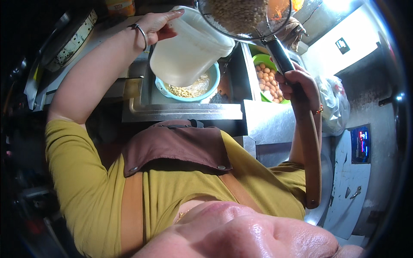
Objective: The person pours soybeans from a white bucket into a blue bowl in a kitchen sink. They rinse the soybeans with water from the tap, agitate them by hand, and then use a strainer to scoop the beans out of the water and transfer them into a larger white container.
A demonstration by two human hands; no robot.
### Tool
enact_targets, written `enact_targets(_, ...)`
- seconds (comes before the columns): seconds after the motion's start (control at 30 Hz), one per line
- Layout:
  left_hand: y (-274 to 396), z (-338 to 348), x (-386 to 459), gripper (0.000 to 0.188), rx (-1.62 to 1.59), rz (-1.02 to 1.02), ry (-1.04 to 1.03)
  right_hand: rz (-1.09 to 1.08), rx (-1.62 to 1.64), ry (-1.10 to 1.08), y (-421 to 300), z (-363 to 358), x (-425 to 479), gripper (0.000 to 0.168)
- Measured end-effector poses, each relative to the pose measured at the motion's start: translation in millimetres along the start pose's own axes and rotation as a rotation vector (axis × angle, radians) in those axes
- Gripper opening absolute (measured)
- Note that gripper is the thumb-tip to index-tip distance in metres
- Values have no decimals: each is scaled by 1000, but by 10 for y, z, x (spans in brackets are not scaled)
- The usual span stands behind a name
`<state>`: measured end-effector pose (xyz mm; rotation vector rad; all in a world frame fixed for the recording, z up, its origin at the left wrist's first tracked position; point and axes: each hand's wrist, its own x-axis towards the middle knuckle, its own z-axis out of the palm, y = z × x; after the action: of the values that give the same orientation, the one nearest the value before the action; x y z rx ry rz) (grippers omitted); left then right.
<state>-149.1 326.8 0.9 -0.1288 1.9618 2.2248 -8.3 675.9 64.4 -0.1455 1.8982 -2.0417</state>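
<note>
My left hand grips a translucent white plastic tub by its rim and side. The tub leans with its mouth towards the upper right, above a light-blue basin. Yellowish beans or grains and some liquid lie in the basin, partly hidden by the tub. In my right hand is the long handle of a round strainer, black near the head and brown further down. A heap of pale beans or grains fills the strainer, whose far side is cut off by the picture's top edge.
The basin stands in a metal sink unit. To its right, a green bowl holds several brown eggs. Plastic bags hang or rest beyond my right forearm, above a lit control panel. A worn round metal pan leans at the left.
</note>
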Motion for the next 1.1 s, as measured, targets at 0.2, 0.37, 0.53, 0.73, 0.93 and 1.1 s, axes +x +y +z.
enact_targets(0.2,-97,-76,80,35,-54,-1,33,96,-152,161,-43,306,187,25)
enact_targets(0.37,-170,-119,182,34,-67,-21,52,95,-384,209,-183,355,221,33)
enact_targets(0.53,-262,-352,406,21,-198,-26,76,31,-489,147,-417,609,252,44)
enact_targets(0.73,-262,-404,484,19,-261,-14,123,-91,-758,76,-515,715,275,47)
enact_targets(0.93,-314,-498,541,21,-305,43,80,-288,-937,25,-577,737,318,48)
enact_targets(1.1,-301,-484,548,20,-323,42,55,-355,-908,5,-604,669,355,46)
